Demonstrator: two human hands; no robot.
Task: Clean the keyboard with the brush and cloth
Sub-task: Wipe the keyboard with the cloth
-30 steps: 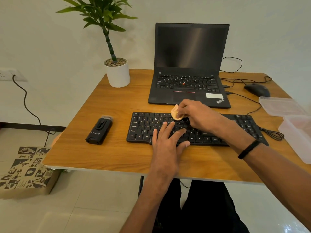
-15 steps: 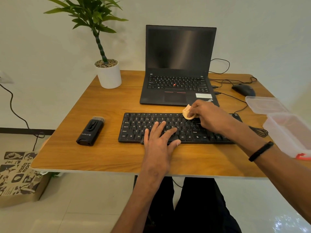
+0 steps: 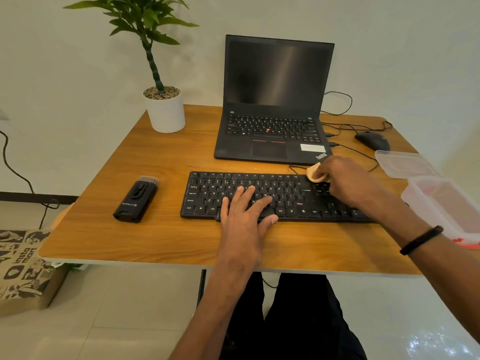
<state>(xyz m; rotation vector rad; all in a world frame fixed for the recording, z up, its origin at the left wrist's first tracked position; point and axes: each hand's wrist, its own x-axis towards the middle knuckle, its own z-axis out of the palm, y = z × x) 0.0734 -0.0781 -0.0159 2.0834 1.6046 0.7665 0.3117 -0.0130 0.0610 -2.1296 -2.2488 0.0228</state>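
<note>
Quick count of my desk [image 3: 166, 245] right now: one keyboard [image 3: 283, 197], one laptop [image 3: 275, 105], one mouse [image 3: 372, 140], one plant [image 3: 155, 61] in a white pot, one brush [image 3: 136, 200], one cloth [image 3: 313, 172], and two clear plastic tubs [image 3: 441, 201] stacked off at the right edge. A paper bag [image 3: 18, 266] sits on the floor to the left.

My left hand [image 3: 245, 219] lies flat on the middle of the keyboard, fingers straight and spread over the letter keys, thumb by the front edge, holding nothing, just pressing down. My right hand [image 3: 342, 180] is at the far right corner of the main key block, fingers curled round the small tan cloth, which is bunched up and touching the top row there. I've got a black band on that wrist.

The brush lies on the desk left of the keyboard, apart from it, bristles pointing away from me. It's a chunky black thing with white writing on the body, but it's upside down to me and too small to read.

Readable stuff: the laptop says "ThinkPad" on the palm rest corner, with a white sticker next to it that I can't make out. The bag says "instamart". Keyboard legends are plain: Ctrl, Alt, Tab, Caps Lock, Shift, the usual QWERTY letters.

The laptop is open behind the keyboard, screen dark. Cables run from its right side toward the mouse.
</note>
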